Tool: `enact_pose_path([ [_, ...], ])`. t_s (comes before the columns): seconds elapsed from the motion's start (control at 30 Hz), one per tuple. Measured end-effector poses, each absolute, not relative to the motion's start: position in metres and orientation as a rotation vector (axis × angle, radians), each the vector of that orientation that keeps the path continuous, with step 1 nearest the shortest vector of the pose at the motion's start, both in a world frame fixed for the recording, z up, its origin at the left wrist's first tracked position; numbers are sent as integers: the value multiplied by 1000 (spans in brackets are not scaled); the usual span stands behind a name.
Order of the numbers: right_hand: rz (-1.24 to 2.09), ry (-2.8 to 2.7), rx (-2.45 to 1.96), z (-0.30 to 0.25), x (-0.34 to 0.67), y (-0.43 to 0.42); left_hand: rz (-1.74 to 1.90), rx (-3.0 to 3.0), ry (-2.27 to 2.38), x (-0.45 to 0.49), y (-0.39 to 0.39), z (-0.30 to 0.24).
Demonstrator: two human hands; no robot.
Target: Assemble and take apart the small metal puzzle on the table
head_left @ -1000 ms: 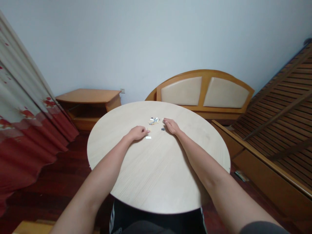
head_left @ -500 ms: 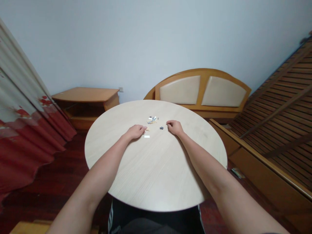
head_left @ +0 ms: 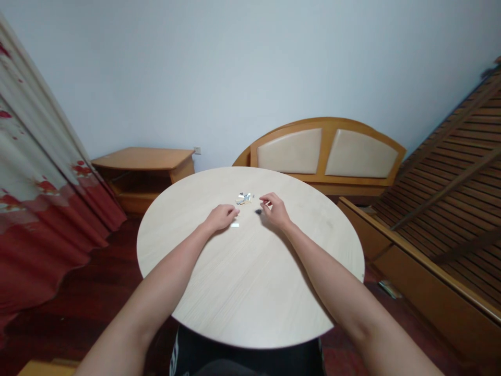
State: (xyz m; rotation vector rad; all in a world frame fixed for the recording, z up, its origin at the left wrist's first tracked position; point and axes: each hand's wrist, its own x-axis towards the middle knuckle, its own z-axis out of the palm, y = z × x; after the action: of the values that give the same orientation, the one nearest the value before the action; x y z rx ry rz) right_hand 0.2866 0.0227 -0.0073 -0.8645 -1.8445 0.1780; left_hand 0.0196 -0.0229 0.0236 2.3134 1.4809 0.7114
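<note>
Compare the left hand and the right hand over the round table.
The left hand has its fingers together; the right hand has them spread. The left hand is beside a white strip; the right hand is beside a dark piece. Both are bare, over the round table.

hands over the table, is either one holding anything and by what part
Cannot be told for sure: the right hand's fingers pinch together, but anything there is too small to see; the left hand shows nothing held.
</note>
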Motion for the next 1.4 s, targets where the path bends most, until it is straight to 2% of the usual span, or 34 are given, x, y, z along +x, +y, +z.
enact_pose_path([
  [0.13,164,-1952,-641,1,250,-4,887,2376,1343,25,-29,26],
  [0.27,158,-2048,-509,2,230,-16,913,2437,1250,27,-33,30],
  [0.73,77,-2101,-710,0,242,-13,955,2408,1245,27,-29,27],
  [1.2,122,-2151,-764,2,242,-15,860,2379,1318,25,-30,33],
  [1.4,110,-2115,-758,1,245,-12,592,2243,1174,-1,-24,42],
])
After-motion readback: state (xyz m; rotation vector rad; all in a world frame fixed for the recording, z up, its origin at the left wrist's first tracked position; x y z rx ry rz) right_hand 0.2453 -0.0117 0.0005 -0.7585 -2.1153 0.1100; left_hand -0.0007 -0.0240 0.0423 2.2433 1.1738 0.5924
